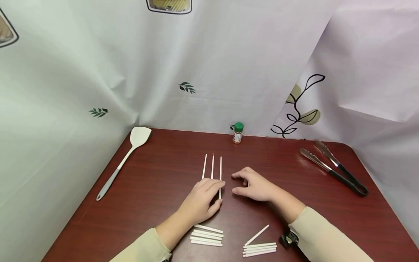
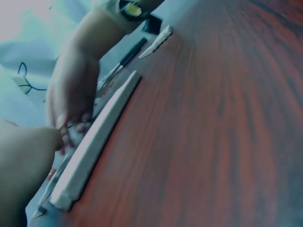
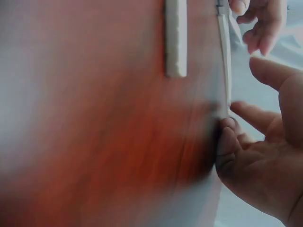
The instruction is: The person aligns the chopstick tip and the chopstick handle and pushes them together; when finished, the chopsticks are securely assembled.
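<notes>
Three long thin white sticks [image 1: 212, 165] lie side by side on the brown table, pointing away from me. The middle one has a small reddish tip at its far end. My left hand [image 1: 204, 198] rests over their near parts, hiding much of them. Its fingertips touch the rightmost stick [image 1: 220, 167], and the thumb is beside that stick's near end. A short distance to the right, my right hand [image 1: 253, 184] has its fingers spread and holds nothing. In the right wrist view, the right hand [image 3: 265, 156] appears below the left hand [image 3: 265, 23].
Near me lie two groups of short white sticks, one at the left [image 1: 207, 238] and one at the right [image 1: 259, 250]. A white spatula [image 1: 126, 160] is at the far left, tongs [image 1: 334, 169] at the right. A green-capped spice jar [image 1: 238, 134] stands by the back cloth.
</notes>
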### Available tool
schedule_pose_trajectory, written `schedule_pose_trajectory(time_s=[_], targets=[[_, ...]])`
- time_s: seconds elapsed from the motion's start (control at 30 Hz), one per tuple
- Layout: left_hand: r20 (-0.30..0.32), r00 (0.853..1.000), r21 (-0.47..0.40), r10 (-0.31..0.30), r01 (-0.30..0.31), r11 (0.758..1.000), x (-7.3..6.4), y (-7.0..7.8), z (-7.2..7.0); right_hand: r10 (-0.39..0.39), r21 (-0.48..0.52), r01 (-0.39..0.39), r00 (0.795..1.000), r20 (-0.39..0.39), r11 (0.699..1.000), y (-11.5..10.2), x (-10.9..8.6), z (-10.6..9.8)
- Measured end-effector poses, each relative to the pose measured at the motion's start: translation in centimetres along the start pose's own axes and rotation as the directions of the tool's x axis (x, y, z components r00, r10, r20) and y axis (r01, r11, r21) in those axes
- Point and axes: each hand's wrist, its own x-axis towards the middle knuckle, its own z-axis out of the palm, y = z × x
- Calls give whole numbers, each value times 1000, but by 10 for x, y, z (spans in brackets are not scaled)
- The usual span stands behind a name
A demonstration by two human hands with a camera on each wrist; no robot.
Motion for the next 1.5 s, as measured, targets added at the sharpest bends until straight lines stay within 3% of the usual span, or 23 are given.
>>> schedule_pose_trajectory(time_s=[0.23, 0.37, 0.47, 0.57, 0.73, 0.83, 0.97, 1.1, 1.37, 1.5], targets=[[-53, 993, -109, 102, -107, 988, -15, -4, -12, -68, 120, 62, 997, 46, 991, 8, -42, -7], [-81, 973, -119, 214, -223, 968, -22, -2, -16, -122, 180, 138, 988, -96, 974, 16, -62, 6], [-59, 958, -144, 281, -287, 947, -26, 2, -17, -169, 183, 221, 951, -260, 958, 21, -76, 21], [-17, 955, -179, 297, -295, 939, -31, 7, -19, -245, 167, 318, 904, -351, 933, 23, -87, 32], [51, 962, -207, 269, -253, 945, -36, 11, -22, -442, 43, 476, 844, -304, 879, 24, -98, 38], [83, 963, -217, 258, -235, 947, -38, 10, -24, -487, -39, 492, 844, -226, 870, 21, -102, 37], [96, 964, -266, 249, -217, 939, -39, 10, -23, -472, -98, 461, 867, -162, 882, 19, -106, 34], [106, 966, -308, 237, -195, 931, -38, 9, -22, -482, -123, 468, 861, -158, 875, 18, -109, 34], [101, 960, -311, 261, -219, 925, -38, 7, -21, -492, -133, 475, 856, -160, 870, 19, -110, 35], [97, 958, -323, 269, -225, 919, -39, 8, -21, -514, -138, 496, 839, -179, 857, 19, -112, 38]])
